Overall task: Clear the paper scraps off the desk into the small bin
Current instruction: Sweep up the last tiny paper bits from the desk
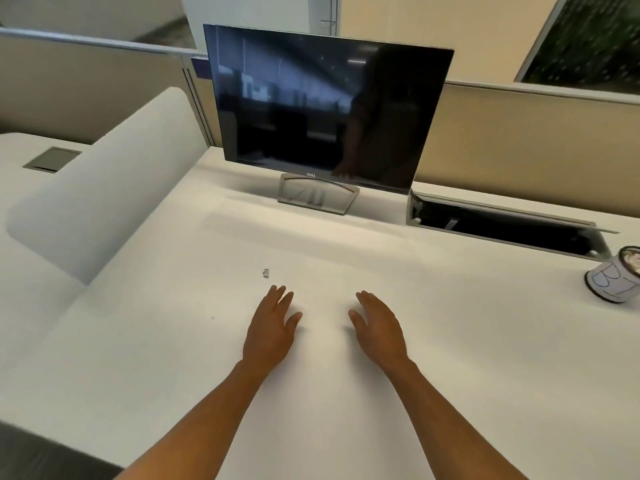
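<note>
One tiny grey-white paper scrap (265, 273) lies on the white desk (450, 341), just beyond my left hand's fingertips. My left hand (272, 327) lies palm down on the desk with straight fingers, holding nothing. My right hand (379, 327) lies the same way a hand's width to the right, also holding nothing. The small bin (614, 277), a round cup wrapped in white paper with a dark rim, stands at the far right edge of the view with crumpled white paper inside.
A dark Dell monitor (325, 105) on a grey stand (317, 197) sits at the back of the desk. An open cable tray (505, 228) lies behind the bin. A white padded divider (104, 188) borders the desk on the left.
</note>
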`<state>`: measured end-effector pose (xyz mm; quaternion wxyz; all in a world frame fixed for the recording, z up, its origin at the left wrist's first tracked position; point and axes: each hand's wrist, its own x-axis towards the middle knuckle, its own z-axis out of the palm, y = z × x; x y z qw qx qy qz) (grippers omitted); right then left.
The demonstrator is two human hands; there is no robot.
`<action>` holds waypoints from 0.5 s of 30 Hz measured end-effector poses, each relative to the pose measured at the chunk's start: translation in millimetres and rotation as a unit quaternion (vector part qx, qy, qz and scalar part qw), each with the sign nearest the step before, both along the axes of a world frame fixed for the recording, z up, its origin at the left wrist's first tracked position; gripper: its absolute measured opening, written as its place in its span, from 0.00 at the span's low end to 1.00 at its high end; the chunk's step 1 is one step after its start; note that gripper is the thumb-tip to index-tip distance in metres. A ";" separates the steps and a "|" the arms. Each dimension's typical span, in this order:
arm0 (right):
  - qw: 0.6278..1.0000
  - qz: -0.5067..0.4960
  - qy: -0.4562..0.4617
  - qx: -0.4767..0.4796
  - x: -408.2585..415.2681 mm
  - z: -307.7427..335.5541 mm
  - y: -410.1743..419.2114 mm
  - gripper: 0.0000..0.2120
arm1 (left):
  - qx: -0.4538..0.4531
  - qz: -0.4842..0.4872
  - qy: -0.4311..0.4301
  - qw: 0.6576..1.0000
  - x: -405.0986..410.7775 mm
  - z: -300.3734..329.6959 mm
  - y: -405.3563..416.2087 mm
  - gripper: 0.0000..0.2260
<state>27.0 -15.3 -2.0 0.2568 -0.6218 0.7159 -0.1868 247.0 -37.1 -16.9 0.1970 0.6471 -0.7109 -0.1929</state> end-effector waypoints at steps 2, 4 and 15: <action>1.000 0.012 0.014 0.005 21.6 -7.1 -1.1 0.26 | -0.004 0.006 -0.003 1.000 23.1 -4.4 -3.3 0.22; 0.999 0.021 0.025 0.008 38.3 -14.7 -2.6 0.28 | -0.014 0.009 -0.016 1.000 44.1 -9.7 -8.3 0.27; 0.974 0.098 0.198 0.045 90.1 -41.8 -11.5 0.40 | 0.064 0.080 -0.134 0.986 95.4 -35.7 -22.6 0.44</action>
